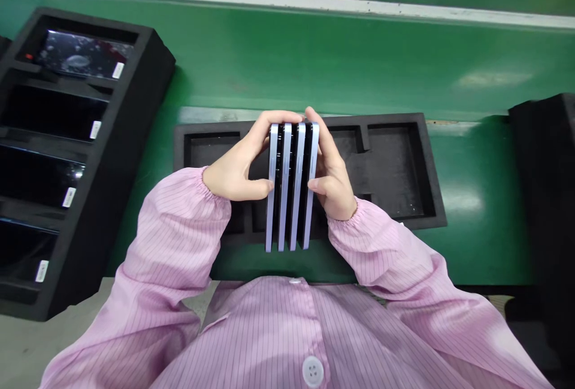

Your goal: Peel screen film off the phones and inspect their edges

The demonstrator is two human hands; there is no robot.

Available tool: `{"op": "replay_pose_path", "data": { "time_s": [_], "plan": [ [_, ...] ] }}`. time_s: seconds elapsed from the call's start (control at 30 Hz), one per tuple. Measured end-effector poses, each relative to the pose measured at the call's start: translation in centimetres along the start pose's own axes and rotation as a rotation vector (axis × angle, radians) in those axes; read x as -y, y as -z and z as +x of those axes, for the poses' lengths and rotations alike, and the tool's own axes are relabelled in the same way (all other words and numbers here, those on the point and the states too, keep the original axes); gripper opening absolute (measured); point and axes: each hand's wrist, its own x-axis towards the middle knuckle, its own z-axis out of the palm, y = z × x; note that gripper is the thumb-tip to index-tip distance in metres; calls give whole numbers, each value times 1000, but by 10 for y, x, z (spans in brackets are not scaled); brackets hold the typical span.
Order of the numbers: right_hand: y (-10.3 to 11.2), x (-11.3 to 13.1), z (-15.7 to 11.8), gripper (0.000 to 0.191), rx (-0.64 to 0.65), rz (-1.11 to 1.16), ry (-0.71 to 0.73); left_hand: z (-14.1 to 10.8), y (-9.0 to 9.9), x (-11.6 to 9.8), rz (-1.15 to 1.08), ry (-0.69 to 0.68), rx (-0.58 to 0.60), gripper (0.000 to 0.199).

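Observation:
Several smartphones [286, 197] with pale blue-lilac edges stand side by side on edge, held as one row between my two hands. My left hand [245, 164] is closed against the left side of the row, its thumb on the outermost phone's edge and its fingers over the far end. On the other side my right hand [331, 179] grips the row, thumb on the rightmost phone. Narrow dark gaps show between the phones. Below them lies a black foam tray [433, 212] with recessed compartments, partly hidden by my hands and the phones.
At the left, a tall stack of black foam trays [103, 155] holds several dark-screened phones [49, 113] with small white labels. Another black stack [545, 197] rises at the right edge. A white strip [287, 0] crosses the green work surface [341, 65] at the back.

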Motion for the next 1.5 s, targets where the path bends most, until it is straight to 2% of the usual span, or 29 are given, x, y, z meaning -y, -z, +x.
{"op": "replay_pose_path", "data": {
  "time_s": [0.17,0.3,0.57,0.83,1.0,1.3,1.5],
  "plan": [
    [-1,3,1,98,14,-28,47,-1,-1,-2,50,-4,-4,85],
    [0,2,1,92,12,-53,112,-1,-6,-2,97,-2,-50,90],
    [2,0,0,90,23,-76,123,-2,-10,-5,83,44,-81,86],
    [0,-1,0,85,15,-55,159,-2,-14,-5,83,32,-110,80],
    [-1,1,2,68,-55,-21,115,-2,-14,-2,113,-15,-124,70],
    [-7,5,6,61,-118,-81,142,5,-22,-12,82,-21,-255,46],
    [-8,4,8,56,-121,-75,172,4,-21,-13,18,22,-264,47]
  ]
}}
